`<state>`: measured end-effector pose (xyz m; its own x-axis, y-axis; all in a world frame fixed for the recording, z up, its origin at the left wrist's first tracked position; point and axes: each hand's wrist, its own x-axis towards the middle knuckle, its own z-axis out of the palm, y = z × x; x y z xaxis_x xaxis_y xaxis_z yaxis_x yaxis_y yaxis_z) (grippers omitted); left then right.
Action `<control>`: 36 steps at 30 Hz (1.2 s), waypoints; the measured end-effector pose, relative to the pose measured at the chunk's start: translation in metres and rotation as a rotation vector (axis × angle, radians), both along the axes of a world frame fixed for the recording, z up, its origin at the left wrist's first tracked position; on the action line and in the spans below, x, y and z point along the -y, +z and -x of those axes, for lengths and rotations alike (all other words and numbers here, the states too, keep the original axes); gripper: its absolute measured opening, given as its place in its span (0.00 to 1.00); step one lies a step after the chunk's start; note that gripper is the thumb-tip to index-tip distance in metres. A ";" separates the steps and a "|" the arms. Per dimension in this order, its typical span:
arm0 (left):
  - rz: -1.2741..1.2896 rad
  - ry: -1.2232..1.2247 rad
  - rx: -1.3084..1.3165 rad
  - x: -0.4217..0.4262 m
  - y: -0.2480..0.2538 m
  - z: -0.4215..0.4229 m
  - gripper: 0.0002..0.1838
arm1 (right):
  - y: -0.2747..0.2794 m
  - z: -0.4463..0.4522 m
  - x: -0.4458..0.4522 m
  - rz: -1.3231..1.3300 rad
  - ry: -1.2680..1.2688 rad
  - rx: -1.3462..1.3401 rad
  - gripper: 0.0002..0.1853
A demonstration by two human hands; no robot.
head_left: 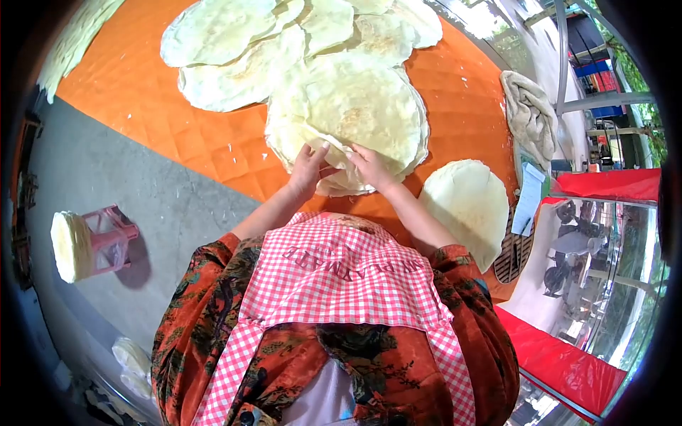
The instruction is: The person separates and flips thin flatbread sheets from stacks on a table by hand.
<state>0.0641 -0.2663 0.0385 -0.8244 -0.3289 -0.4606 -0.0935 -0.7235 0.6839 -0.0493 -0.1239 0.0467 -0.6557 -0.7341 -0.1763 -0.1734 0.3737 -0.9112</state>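
Observation:
A pile of large round flatbreads (pixel 362 106) lies on an orange cloth (pixel 177 135) in front of me. At the pile's near edge, my left hand (pixel 310 169) pinches the lifted edge of a thin flatbread between thumb and fingers. My right hand (pixel 369 165) is close beside it, its fingertips closed on the same folded edge. More flatbreads (pixel 220 35) overlap beyond the pile. Another round flatbread (pixel 467 206) lies to the right of my right forearm, partly over a dark slatted piece.
A pink stool (pixel 117 238) with flatbreads (pixel 69 245) on it stands on the grey floor at left. A crumpled towel (pixel 529 117) and a blue-white paper (pixel 530 199) lie along the cloth's right edge. Plastic bags (pixel 133 362) are at lower left.

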 end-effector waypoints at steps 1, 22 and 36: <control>0.055 0.000 0.044 -0.001 -0.008 0.000 0.22 | -0.010 -0.001 0.003 -0.041 -0.010 -0.111 0.20; 0.080 0.164 0.285 0.002 -0.052 0.006 0.14 | 0.339 0.341 0.013 -0.276 -0.268 -1.063 0.15; 0.016 0.034 0.221 0.007 -0.024 0.001 0.15 | -0.003 0.014 0.011 -0.170 0.098 -0.910 0.16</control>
